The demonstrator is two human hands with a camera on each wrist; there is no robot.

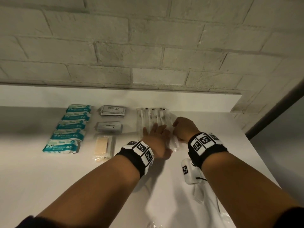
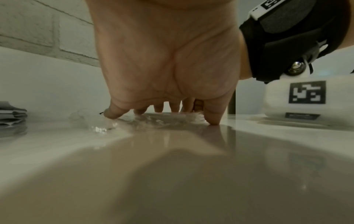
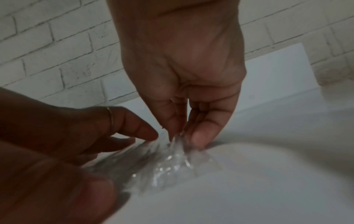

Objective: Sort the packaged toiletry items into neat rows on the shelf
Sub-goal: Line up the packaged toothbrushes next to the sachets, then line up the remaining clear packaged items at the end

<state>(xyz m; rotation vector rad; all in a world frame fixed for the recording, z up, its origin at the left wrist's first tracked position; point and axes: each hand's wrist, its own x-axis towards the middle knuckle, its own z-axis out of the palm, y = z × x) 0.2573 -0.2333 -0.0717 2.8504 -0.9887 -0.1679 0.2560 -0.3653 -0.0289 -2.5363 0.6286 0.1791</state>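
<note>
From the head view I am looking down on a white shelf (image 1: 205,112) set against a pale brick wall (image 1: 148,46), where a column of teal wipe packs (image 1: 69,128) is lying at the left, and just right of it a stack of grey shampoo sachets (image 1: 112,110), a grey toothpaste sachet (image 1: 109,126) and a clear-wrapped beige comb (image 1: 103,146) are running from far to near. Right of those, a row of clear-wrapped toothbrushes (image 1: 152,119) is lying side by side, and both my hands are working at its near end: my left hand (image 1: 156,137) is lying flat with fingers spread and straight, pressing on the wrappers, while my right hand (image 1: 185,129) is curling down at the row's right edge. The left wrist view is showing my left hand (image 2: 168,60) with its fingertips (image 2: 212,118) pushing down on crinkled clear plastic (image 2: 153,121) on the shelf top, gripping nothing. In the right wrist view my right hand (image 3: 185,75) is pinching a bunched clear wrapper (image 3: 172,159) between thumb and fingertips (image 3: 199,136), with the left hand's fingers (image 3: 134,125) resting just beside it.
</note>
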